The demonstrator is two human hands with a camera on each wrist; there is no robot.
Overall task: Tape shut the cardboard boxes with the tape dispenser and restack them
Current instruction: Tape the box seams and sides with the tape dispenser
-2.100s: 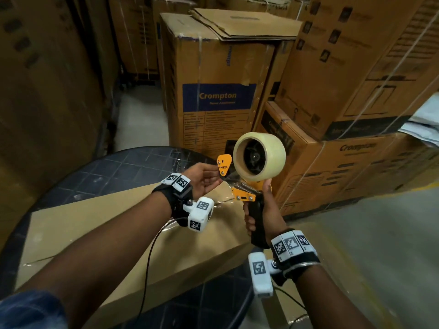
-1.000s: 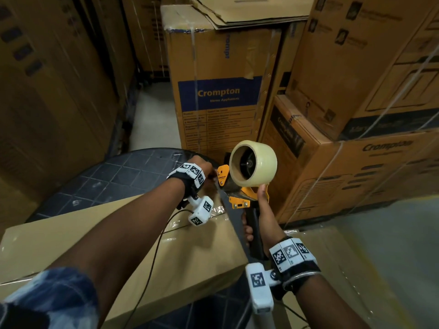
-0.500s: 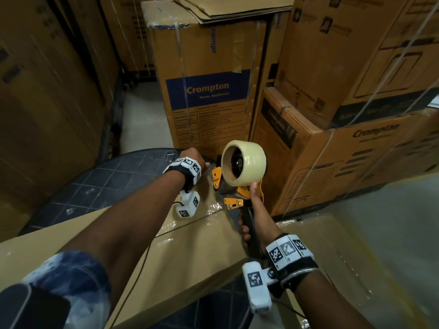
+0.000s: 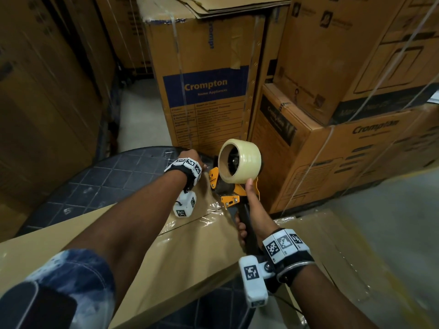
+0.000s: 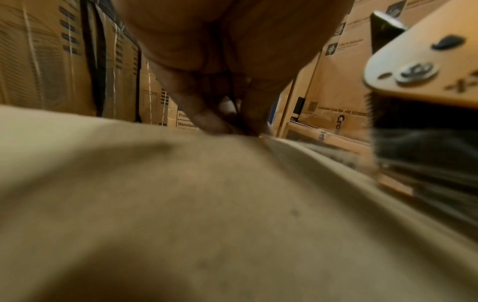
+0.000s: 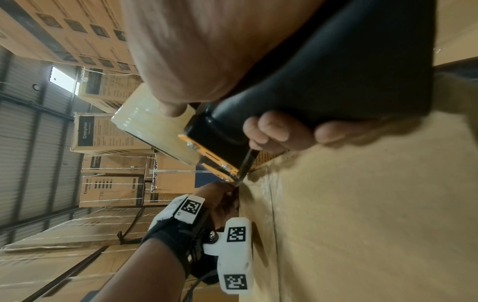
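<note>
1. Tape start is the step in hand, I judge: your right hand (image 4: 249, 211) grasps the black handle of the tape dispenser (image 4: 234, 184), thumb up against the tape roll (image 4: 239, 163).
2. Your left hand (image 4: 190, 156) bends over the far edge of the cardboard box (image 4: 166, 252), fingertips (image 5: 207, 122) pinched together on it; whether they pinch the tape end, I cannot tell.
3. Press there firmly and pull the dispenser straight along the seam toward you.
4. Room is narrow: the stacked boxes (image 4: 206, 91) stand near beyond the round table (image 4: 95, 181), the box's near right corner overhangs it, so pull toward yourself.
</note>
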